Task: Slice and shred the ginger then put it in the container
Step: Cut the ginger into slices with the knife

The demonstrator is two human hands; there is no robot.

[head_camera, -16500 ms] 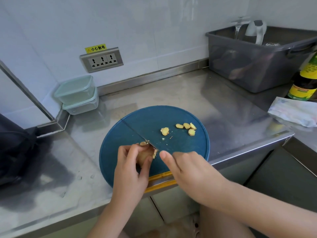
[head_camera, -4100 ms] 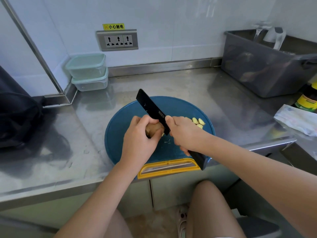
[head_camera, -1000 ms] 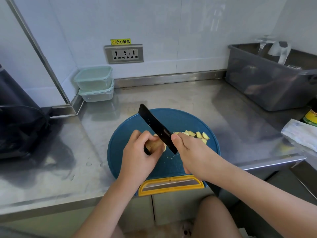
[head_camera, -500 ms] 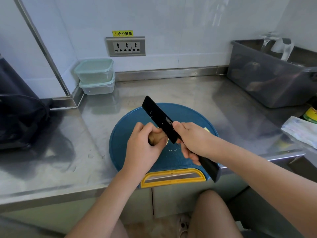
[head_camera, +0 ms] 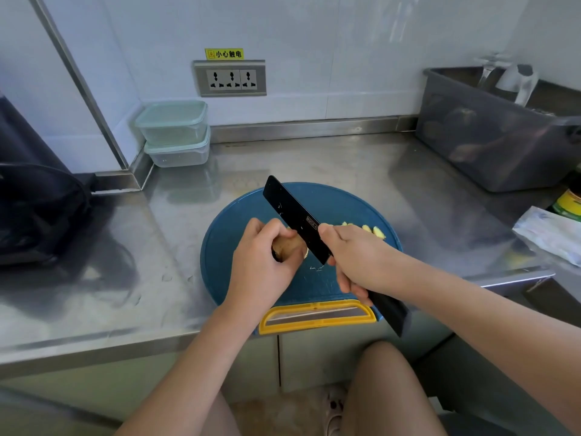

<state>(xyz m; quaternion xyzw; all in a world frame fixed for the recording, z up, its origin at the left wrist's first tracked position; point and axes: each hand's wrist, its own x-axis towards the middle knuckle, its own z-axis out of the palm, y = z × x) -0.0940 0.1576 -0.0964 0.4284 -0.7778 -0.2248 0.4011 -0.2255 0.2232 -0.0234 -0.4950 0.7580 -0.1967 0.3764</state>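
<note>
Steel counter (head_camera: 345, 165) below white wall (head_camera: 314, 42), blue board (head_camera: 345, 209); grip of left hand (head_camera: 261, 265) around ginger (head_camera: 287, 245), of right hand (head_camera: 358, 259) around knife (head_camera: 292, 212).

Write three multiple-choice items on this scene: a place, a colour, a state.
1. Where do the two lidded containers stand?
A. on the cutting board
B. stacked at the back of the counter, left of the board
C. in the person's lap

2. What colour is the cutting board?
A. blue
B. white
C. red

3. How is the knife?
A. lying flat on the counter
B. stuck upright in the board
C. gripped by the right hand, blade beside the ginger that the left hand holds

1 B: one sits on the other, off the board.
2 A: its face is blue.
3 C: that hand is curled round it.
</note>
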